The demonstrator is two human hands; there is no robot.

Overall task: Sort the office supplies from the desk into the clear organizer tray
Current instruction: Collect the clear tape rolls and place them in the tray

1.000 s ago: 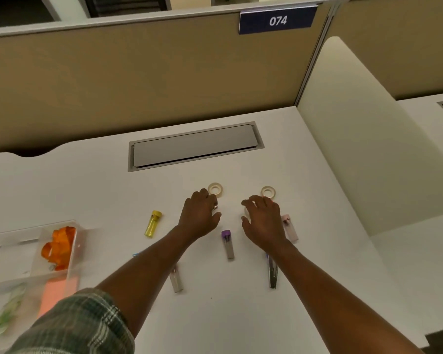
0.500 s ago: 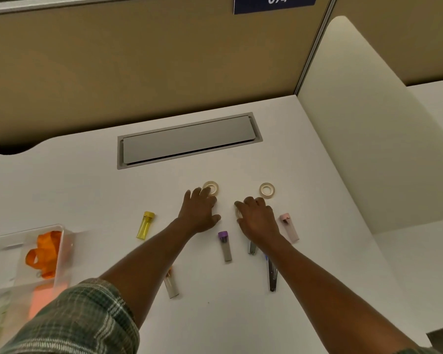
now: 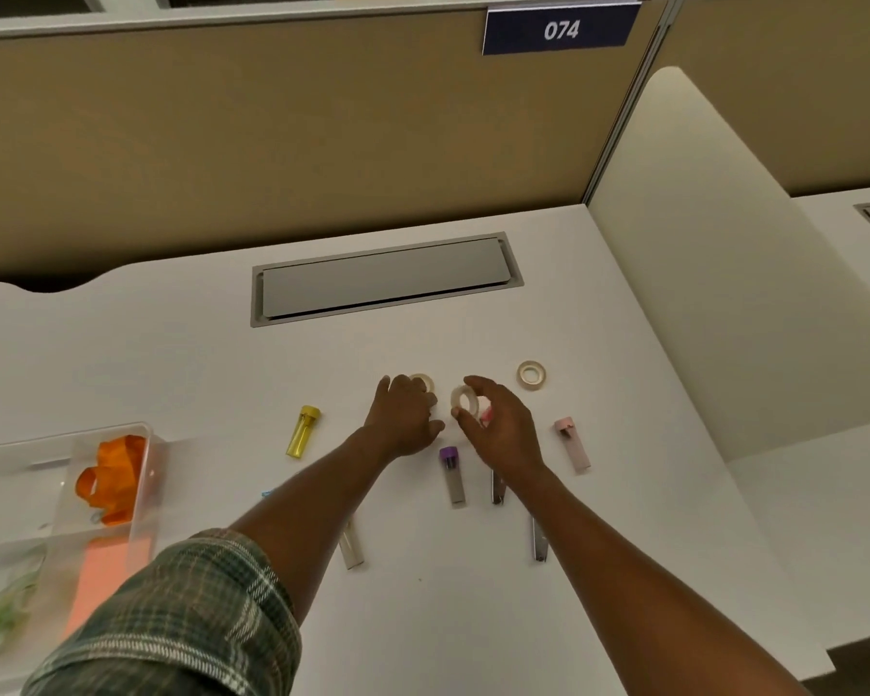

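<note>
Tape roll [image 3: 465,400] pinched by our right hand [image 3: 506,434]; left hand [image 3: 405,419] lies over second roll [image 3: 424,380], hold unclear. Pick-up step; next, we think, carry to organizer tray [image 3: 148,444].

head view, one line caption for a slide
Right hand pinches a tape roll; left hand partly covers a second roll on the desk.

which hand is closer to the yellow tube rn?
Left. The left hand is just to the right of the yellow tube, not touching it. The right hand is farther right, beyond the left hand, pinching a tape roll.
</note>
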